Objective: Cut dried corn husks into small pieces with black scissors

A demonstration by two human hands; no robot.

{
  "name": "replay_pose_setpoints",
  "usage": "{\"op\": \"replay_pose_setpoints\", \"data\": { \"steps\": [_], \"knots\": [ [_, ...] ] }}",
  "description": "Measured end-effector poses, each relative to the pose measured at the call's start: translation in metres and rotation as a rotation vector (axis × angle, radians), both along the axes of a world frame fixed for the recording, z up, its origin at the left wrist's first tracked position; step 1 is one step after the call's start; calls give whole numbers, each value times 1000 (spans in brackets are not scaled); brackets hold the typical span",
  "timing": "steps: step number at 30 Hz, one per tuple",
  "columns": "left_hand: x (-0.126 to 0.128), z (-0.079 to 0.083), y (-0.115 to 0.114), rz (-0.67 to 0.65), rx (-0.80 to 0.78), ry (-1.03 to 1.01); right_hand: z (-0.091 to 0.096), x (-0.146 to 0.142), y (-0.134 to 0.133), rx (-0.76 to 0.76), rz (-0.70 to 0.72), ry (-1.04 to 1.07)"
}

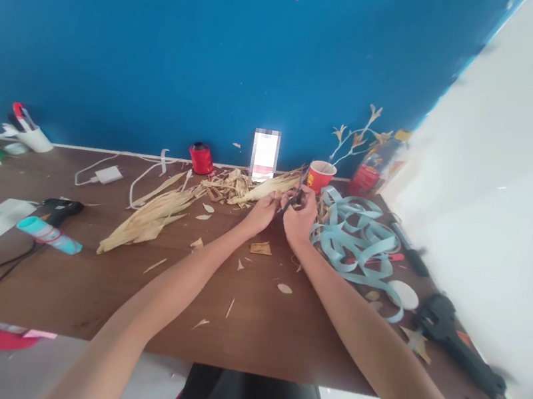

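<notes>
In the middle of the table, my right hand (302,217) is closed round the dark handles of a pair of scissors (292,200). Right beside it, my left hand (265,213) has its fingertips pinched together close to the scissors. Whatever lies in that pinch is too small to make out. Behind my hands lies a heap of dried corn husks (233,186), with one long pale husk (271,188) on it. A bundle of husks (149,218) rests to the left. Cut scraps, one a square husk piece (261,247), lie below my hands.
Tangled light-blue ribbon (341,238), a red paper cup (321,176) and a bottle (370,169) stand or lie right of my hands. Farther right is a black glue gun (456,341). On the left are another glue gun (59,210), a blue roll (49,234) and a white charger (107,174).
</notes>
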State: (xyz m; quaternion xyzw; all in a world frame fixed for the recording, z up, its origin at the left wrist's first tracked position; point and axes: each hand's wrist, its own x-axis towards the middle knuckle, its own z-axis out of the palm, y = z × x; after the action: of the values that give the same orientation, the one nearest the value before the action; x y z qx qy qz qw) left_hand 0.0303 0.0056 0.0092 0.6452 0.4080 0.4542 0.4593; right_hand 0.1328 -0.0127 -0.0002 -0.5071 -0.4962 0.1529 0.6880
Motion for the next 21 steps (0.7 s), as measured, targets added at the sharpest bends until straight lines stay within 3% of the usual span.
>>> {"op": "replay_pose_setpoints", "data": {
  "steps": [10, 21],
  "knots": [
    [-1, 10, -6, -37, 35, -14, -4, 4, 7, -36, 10, 34],
    [-4, -3, 3, -19, -21, 18, 0, 4, 4, -20, -32, 68]
  ]
}}
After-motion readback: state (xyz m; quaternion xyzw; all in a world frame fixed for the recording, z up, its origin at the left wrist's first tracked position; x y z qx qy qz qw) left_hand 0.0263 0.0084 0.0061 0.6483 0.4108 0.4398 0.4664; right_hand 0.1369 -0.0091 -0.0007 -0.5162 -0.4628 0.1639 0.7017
